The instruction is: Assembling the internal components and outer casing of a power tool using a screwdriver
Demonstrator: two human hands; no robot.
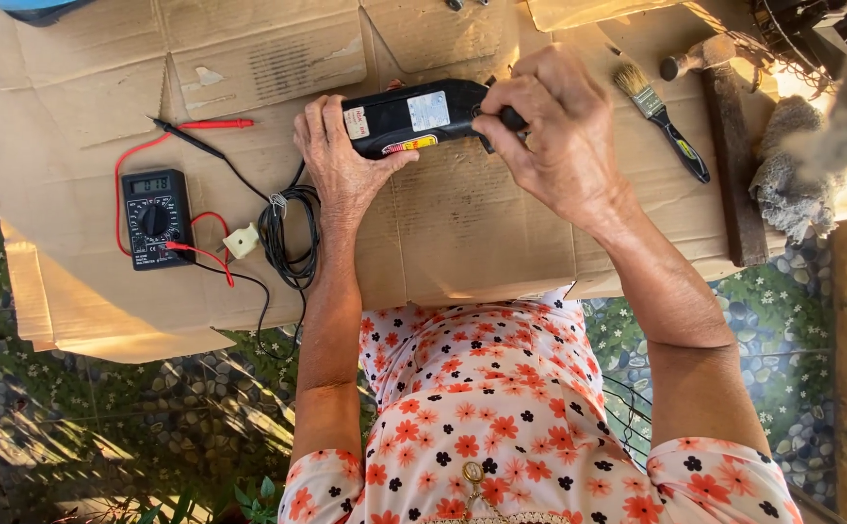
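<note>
Left hand (338, 160) is clamping the black device (414, 118) steady on the cardboard (462, 233); right hand (550, 126), at three o'clock, is gripping a dark-handled tool (511, 118) against its end.

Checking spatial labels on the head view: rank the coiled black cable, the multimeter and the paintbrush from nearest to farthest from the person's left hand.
1. Coiled black cable: just below the left hand, by the wrist.
2. Multimeter: further out to the image's left, on the cardboard.
3. Paintbrush: farthest, beyond the right hand.
</note>
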